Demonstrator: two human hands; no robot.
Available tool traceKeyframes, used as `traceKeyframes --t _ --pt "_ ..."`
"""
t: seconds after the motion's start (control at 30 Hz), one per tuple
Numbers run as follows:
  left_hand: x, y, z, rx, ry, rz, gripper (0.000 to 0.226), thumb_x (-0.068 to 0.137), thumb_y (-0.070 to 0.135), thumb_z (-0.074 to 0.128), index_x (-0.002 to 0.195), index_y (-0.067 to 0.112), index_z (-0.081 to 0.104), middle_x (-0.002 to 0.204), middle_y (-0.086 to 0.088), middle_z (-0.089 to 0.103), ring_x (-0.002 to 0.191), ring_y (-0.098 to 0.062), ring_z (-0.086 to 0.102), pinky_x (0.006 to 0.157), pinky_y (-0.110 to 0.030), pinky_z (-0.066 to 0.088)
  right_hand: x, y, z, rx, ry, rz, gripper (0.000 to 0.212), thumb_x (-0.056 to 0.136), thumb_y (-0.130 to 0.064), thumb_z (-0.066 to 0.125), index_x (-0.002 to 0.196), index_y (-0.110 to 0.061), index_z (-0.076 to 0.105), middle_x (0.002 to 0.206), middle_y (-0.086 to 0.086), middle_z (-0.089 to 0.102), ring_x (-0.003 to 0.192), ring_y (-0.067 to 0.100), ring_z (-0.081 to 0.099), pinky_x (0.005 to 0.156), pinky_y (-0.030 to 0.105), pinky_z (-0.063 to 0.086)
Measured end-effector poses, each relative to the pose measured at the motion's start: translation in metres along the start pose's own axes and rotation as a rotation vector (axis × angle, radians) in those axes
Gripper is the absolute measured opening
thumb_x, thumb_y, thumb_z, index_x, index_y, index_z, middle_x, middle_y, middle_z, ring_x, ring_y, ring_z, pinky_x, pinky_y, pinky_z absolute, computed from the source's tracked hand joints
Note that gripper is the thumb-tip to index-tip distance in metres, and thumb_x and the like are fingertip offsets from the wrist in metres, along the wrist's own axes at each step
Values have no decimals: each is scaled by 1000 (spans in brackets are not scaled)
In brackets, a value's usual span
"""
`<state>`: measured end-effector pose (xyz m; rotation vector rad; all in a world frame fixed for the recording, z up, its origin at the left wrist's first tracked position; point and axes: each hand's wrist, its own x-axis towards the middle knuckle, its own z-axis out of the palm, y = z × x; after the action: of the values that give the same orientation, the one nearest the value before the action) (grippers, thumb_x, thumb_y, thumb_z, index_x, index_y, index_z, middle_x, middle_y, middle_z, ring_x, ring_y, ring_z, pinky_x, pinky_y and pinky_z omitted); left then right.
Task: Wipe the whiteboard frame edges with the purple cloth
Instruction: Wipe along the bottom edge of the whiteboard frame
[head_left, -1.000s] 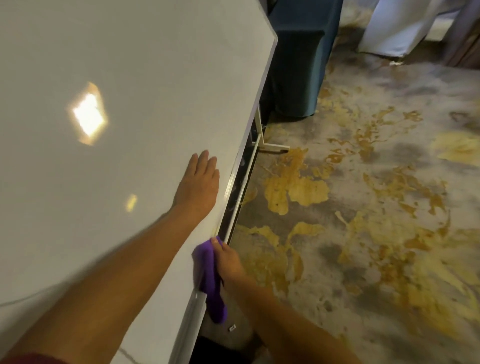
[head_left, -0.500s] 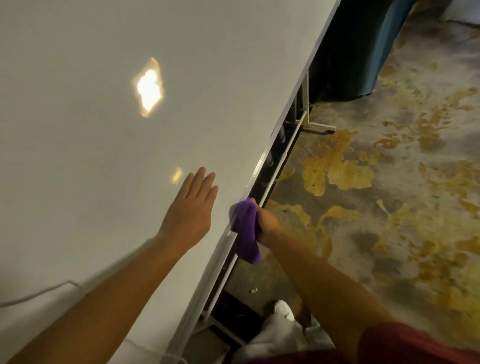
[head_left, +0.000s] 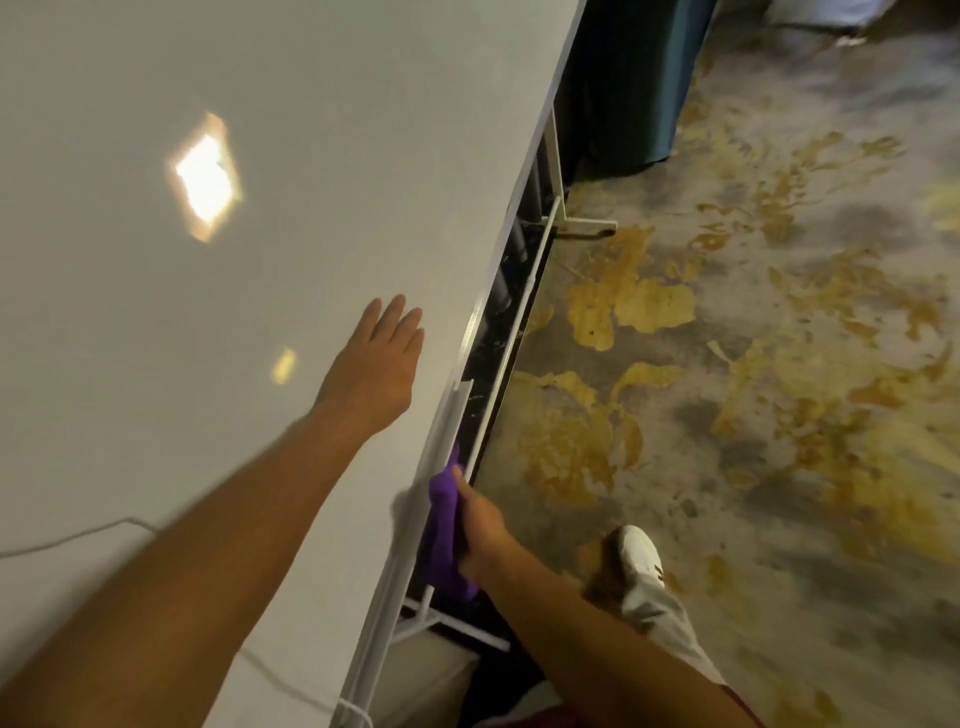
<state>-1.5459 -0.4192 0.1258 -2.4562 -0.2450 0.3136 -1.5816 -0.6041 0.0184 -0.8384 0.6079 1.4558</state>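
We stand over the whiteboard (head_left: 218, 364), which fills the left and centre of the frame, its pale frame edge (head_left: 493, 270) running diagonally from top centre down to bottom centre. Our left hand (head_left: 371, 364) lies flat on the board face in mid-frame, fingers straight and relaxed, holding nothing. Our right hand (head_left: 480, 525), lower centre, grasps the purple cloth (head_left: 444, 530), fingers curled round its bunched bulk and pressing it against the frame edge beside the marker tray (head_left: 452, 415). The cloth looks soft, light and limp, its loose end hanging below the hand, so we judge it best held bunched in the palm with a fold wrapped over the rail. The metal edge seems stiff and smooth; the cloth should slide easily. A white shoe (head_left: 641, 558) rests on the mottled floor (head_left: 753, 415) at right.
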Motion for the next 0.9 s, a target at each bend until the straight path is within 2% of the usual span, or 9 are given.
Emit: traceKeyframes --t 0.07,0.2,0.4,0.5,0.57,0.67,0.77,0.83,0.9 --pt "-24 1 5 9 -4 17 60 103 19 36 161 9 26 173 -17 15 161 -39 4 128 -53 -4 -7 40 1 -24 0 57 57 86 -57 64 105 -4 73 96 17 77 91 35 73 83 43 58" --pt "-67 8 11 30 23 -50 61 104 26 38 162 9 26 172 -17 18 160 -40 5 129 -59 3 -23 100 -3 -161 79 66 59 84 -62 63 101 -7 74 91 12 78 100 34 68 100 47 48" --pt "-116 23 15 4 31 -82 63 101 24 39 161 8 27 172 -17 19 160 -41 6 129 -60 5 -32 152 -9 -223 105 127 69 80 -71 59 107 -9 71 109 16 73 109 37 62 107 50 42" --pt "-142 27 18 -4 30 -110 64 101 23 38 161 7 26 172 -17 18 160 -41 5 130 -59 0 -40 172 -5 -277 95 193 80 67 -87 53 106 -17 67 117 13 65 110 36 56 108 49 38" --pt "-160 26 21 3 36 -117 64 101 23 36 162 7 25 172 -17 17 160 -41 5 129 -58 -2 -42 180 -5 -305 72 231 96 58 -94 50 114 -17 64 123 12 61 113 35 54 110 49 36" --pt "-184 27 22 16 37 -118 63 103 23 33 162 6 23 172 -16 16 160 -41 4 129 -59 0 -45 185 -7 -333 45 255 101 52 -99 48 111 -17 63 125 13 59 116 36 52 112 53 33" --pt "-194 26 16 16 28 -140 62 103 24 32 162 7 21 173 -15 15 160 -40 4 129 -59 2 -45 172 0 -339 59 174 98 48 -97 49 106 -19 66 116 11 66 111 34 57 106 49 39" --pt "-194 27 12 23 1 -139 63 104 25 28 163 7 17 173 -15 11 161 -40 0 129 -59 1 -44 146 12 -317 129 112 98 43 -98 50 101 -19 64 110 8 65 105 31 56 98 46 38" --pt "-192 28 10 36 -16 -136 63 104 24 24 164 8 13 174 -16 6 160 -41 -4 129 -59 -2 -43 105 23 -247 147 26 96 46 -97 51 101 -18 60 109 3 61 109 29 52 101 48 35"
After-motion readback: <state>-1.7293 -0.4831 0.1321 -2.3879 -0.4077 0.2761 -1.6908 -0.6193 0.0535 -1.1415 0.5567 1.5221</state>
